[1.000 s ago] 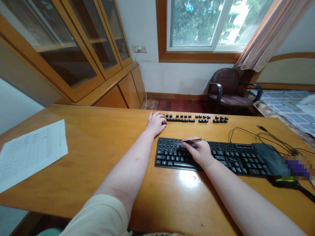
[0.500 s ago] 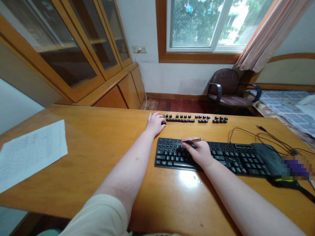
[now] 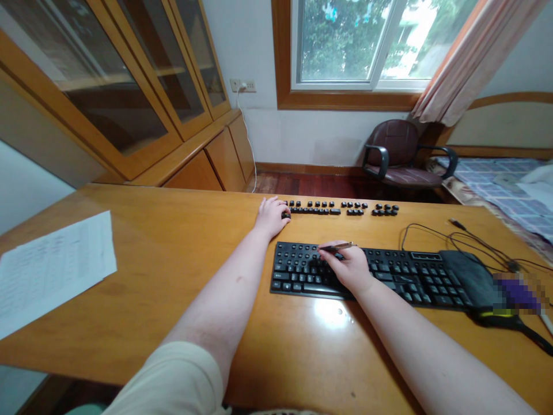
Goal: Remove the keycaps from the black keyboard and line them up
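A black keyboard [image 3: 294, 286] lies on the wooden desk, with some bare key spots in its upper rows. Over its middle, my right hand [image 3: 352, 268] is closed around a slim dark pen-like tool [image 3: 341, 246], whose far end points right. What its fingertips touch on the keyboard is hidden. My left hand [image 3: 270, 216] rests at the left end of the loose keycaps [image 3: 315, 211], which stand in two rows along the desk's far edge. A black keycap [image 3: 286, 215] shows between its thumb and bent fingers.
Printed sheets [image 3: 60, 268] lie on the desk [image 3: 173, 242] at left. To the keyboard's right are a coiled cable [image 3: 458, 236], a black pad-like object [image 3: 469, 274] and a dark brush-like item [image 3: 496, 317]. Beyond the desk stands an armchair [image 3: 395, 153].
Both hands keep nearly the same pose and place. The whole view has shifted very slightly.
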A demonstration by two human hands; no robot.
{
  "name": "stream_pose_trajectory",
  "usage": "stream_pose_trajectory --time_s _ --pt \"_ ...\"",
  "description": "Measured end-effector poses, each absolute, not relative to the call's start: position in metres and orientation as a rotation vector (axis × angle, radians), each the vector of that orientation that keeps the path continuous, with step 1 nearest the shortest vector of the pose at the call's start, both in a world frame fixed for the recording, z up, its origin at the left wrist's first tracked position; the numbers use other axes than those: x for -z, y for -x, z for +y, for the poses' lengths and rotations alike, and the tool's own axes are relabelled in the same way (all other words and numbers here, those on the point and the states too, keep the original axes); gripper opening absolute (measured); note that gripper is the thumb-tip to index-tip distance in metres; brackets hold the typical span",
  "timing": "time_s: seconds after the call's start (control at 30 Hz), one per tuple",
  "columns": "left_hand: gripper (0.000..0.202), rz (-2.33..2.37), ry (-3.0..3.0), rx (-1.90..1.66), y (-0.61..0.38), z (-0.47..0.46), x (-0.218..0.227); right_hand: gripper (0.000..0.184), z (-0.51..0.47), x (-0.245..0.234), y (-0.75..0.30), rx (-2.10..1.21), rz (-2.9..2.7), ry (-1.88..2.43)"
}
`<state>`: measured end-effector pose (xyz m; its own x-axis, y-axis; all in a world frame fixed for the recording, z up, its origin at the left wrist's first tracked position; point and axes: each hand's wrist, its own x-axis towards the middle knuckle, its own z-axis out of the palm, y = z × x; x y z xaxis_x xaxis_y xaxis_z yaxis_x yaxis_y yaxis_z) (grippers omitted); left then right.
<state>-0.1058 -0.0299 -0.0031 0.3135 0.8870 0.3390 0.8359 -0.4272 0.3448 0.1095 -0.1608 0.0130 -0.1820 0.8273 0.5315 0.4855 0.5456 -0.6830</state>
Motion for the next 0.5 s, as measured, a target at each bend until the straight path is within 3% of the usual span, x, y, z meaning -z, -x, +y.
stream_pose_trajectory --time_s 0.13,0.37,0.43,0.5 --pt "0.012 1.619 -2.392 -0.926 0.107 -0.037 -0.013 0.013 -0.161 -0.009 -0.109 -0.411 -1.837 1.140" --pt "0.017 1.478 -2.072 -1.887 0.096 -0.105 -0.106 0.028 -0.152 -0.009 -0.111 -0.713 -1.503 1.260" --pt "0.018 1.405 -2.071 -1.793 0.085 -0.126 -0.111 0.029 -0.146 -0.017 -0.116 -0.800 -1.477 1.260" --pt "0.015 1.323 -2.206 -1.430 0.075 -0.140 -0.096 0.030 -0.141 -0.027 -0.122 -0.840 -1.523 1.278"
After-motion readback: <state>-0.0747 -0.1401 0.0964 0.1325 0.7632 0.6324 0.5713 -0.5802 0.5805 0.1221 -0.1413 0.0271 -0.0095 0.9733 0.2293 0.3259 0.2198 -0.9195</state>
